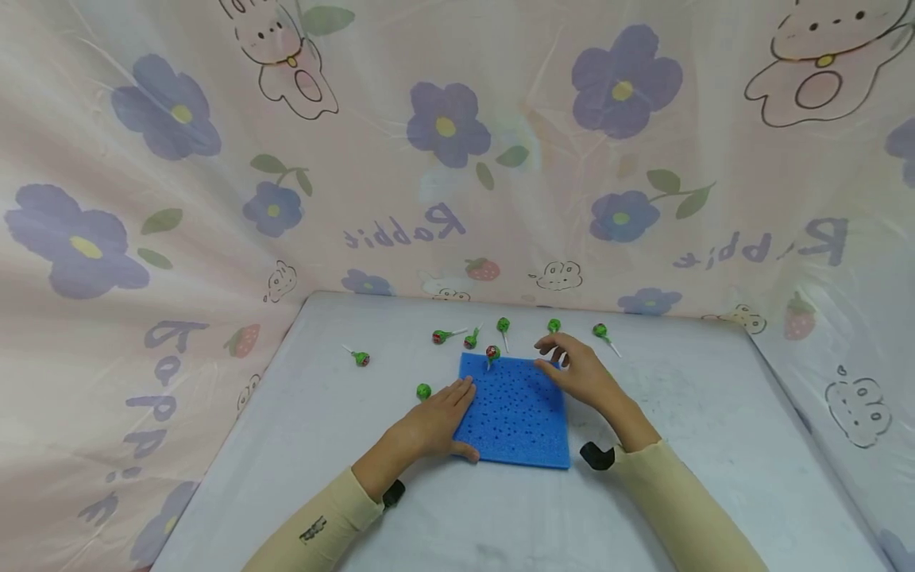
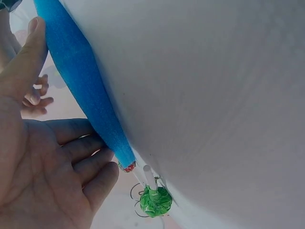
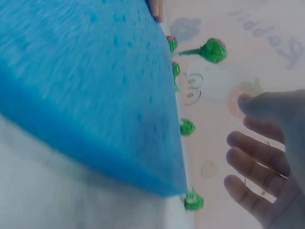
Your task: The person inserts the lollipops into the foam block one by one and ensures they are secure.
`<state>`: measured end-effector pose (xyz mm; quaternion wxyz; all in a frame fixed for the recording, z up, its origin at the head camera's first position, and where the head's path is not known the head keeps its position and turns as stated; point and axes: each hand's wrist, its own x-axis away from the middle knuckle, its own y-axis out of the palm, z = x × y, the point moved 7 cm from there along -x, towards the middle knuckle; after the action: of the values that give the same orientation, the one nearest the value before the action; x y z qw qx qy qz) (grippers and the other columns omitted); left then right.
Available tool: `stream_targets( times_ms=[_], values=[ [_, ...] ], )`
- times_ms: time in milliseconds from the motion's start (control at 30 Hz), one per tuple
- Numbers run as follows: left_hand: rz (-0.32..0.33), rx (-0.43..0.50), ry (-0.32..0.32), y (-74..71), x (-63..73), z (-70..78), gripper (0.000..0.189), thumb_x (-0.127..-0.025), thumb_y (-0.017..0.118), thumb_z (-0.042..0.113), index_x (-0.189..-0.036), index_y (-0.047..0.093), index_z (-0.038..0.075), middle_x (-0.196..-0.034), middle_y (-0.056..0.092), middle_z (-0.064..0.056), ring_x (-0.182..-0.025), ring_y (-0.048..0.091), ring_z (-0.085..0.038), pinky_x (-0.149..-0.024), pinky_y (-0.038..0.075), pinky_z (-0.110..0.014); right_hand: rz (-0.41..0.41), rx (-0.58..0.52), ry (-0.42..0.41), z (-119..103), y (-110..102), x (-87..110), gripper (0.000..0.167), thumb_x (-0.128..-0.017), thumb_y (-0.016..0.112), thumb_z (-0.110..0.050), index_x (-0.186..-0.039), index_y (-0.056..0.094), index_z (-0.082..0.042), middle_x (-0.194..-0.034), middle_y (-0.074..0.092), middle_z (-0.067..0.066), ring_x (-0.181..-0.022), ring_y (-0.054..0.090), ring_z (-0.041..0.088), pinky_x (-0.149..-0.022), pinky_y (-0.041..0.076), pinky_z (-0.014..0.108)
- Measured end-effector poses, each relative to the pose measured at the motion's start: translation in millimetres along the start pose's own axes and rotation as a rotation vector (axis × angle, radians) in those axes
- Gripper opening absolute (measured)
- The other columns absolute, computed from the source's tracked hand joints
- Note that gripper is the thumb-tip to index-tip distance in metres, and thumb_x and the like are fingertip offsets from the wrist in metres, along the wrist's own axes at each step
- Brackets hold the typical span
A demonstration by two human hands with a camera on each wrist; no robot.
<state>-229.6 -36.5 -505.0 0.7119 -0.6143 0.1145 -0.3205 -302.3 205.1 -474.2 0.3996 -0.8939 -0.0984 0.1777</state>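
Observation:
A blue foam block point(image 1: 518, 413) dotted with small holes lies on the white table. One lollipop point(image 1: 492, 353) in a green and red wrapper stands upright by its stick near the block's far left corner; the right wrist view also shows this lollipop point(image 3: 213, 50). My left hand point(image 1: 436, 417) rests against the block's left side, fingers extended and thumb at the near left corner. Over the far right corner hovers my right hand point(image 1: 582, 369), its fingers loosely bent with nothing between them. Just beyond those fingers lies a green lollipop point(image 1: 554, 325), its stick hidden.
Several loose lollipops lie behind the block, among them one on the right point(image 1: 600, 330) and one at the back left point(image 1: 439, 337). Another lollipop point(image 1: 360, 359) is farther left, and one point(image 1: 424, 391) sits beside my left fingers. A printed curtain point(image 1: 386, 175) encloses the table.

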Motion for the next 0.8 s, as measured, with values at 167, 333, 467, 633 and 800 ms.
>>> stream_targets(
  times_ms=[167,333,467,633,800],
  values=[
    [0.007,0.001,0.002,-0.2,0.6,0.2,0.116,-0.088,0.08,0.065,-0.169,0.026,0.001,-0.178,0.02,-0.014,-0.164,0.022,-0.03,-0.131,0.029,-0.044,0.034,0.038,0.004,10,-10,12.4,0.031,-0.101,0.078,-0.013,-0.129,0.067,-0.005,-0.12,0.072,0.013,-0.099,0.064,0.026,-0.086,0.058,0.048],
    [0.011,-0.011,0.001,1.1,0.2,-0.2,0.116,-0.088,0.079,0.065,-0.169,0.027,0.001,-0.178,0.021,-0.014,-0.164,0.022,-0.03,-0.131,0.029,-0.044,0.065,0.072,0.032,23,-19,24.0,0.031,-0.1,0.078,-0.014,-0.129,0.068,-0.005,-0.118,0.071,0.012,-0.1,0.063,0.027,-0.085,0.057,0.048],
    [0.012,-0.016,0.002,2.0,-0.3,-0.7,0.117,-0.088,0.078,0.066,-0.169,0.026,0.001,-0.178,0.02,-0.014,-0.164,0.022,-0.03,-0.131,0.029,-0.043,0.103,0.094,0.037,32,-27,32.2,0.03,-0.099,0.079,-0.012,-0.126,0.069,-0.004,-0.115,0.071,0.012,-0.096,0.063,0.026,-0.082,0.057,0.047],
    [0.012,-0.02,0.004,2.3,-0.5,-0.9,0.117,-0.088,0.078,0.067,-0.169,0.026,0.001,-0.178,0.02,-0.014,-0.164,0.022,-0.03,-0.131,0.029,-0.043,0.151,0.115,0.021,40,-37,41.7,0.029,-0.097,0.08,-0.009,-0.122,0.07,0.0,-0.11,0.072,0.016,-0.089,0.064,0.027,-0.078,0.057,0.048],
    [0.011,-0.024,0.002,1.4,-0.2,-0.6,0.117,-0.088,0.078,0.067,-0.169,0.026,0.001,-0.178,0.02,-0.014,-0.164,0.022,-0.03,-0.131,0.029,-0.043,0.171,0.121,0.044,51,-43,49.7,0.028,-0.097,0.08,-0.009,-0.122,0.07,0.0,-0.11,0.072,0.016,-0.091,0.064,0.028,-0.077,0.056,0.047]
  ],
)
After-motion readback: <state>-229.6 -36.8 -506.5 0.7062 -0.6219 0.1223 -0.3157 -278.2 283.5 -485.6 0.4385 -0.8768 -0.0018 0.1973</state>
